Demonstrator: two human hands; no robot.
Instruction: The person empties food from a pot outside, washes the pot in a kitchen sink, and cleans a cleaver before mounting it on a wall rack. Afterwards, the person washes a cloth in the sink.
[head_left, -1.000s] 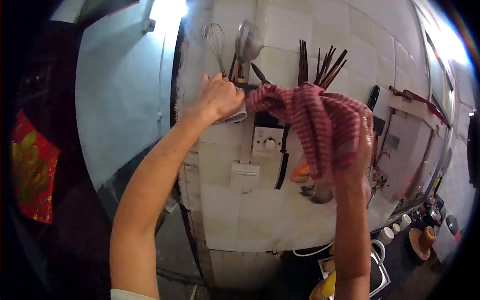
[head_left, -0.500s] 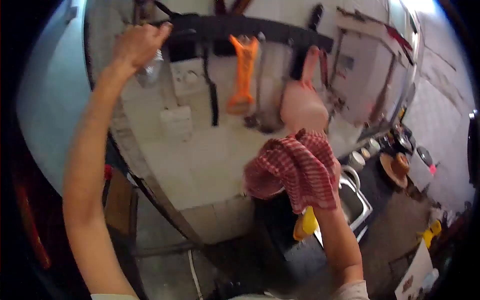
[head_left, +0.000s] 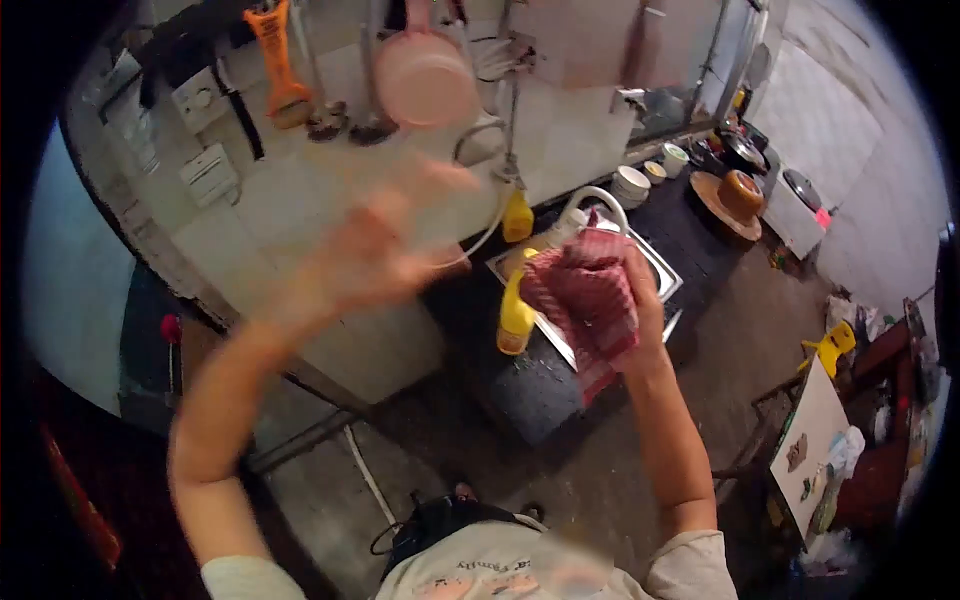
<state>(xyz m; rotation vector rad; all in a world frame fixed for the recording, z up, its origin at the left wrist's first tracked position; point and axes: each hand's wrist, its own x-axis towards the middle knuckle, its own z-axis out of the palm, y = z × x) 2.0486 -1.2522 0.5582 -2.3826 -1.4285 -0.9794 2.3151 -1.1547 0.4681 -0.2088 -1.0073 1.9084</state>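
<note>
My right hand grips a crumpled red-and-white checked cloth, held up in front of the sink. Smeared by motion, my left hand is raised in front of the tiled wall, its thumb and fingers apart and nothing visible between them. A yellow squeeze bottle stands on the dark counter, just left of the cloth. Part of the sink is hidden behind the cloth and my right hand.
On the wall hang an orange tool, a pink pan and several ladles. White cups and a brown hat sit along the counter. A yellow chair stands at the right, near a white-topped table.
My left hand has come down from the dark wall rack and moved right, opening. My right hand still holds the cloth. The view has tilted down and turned right.
</note>
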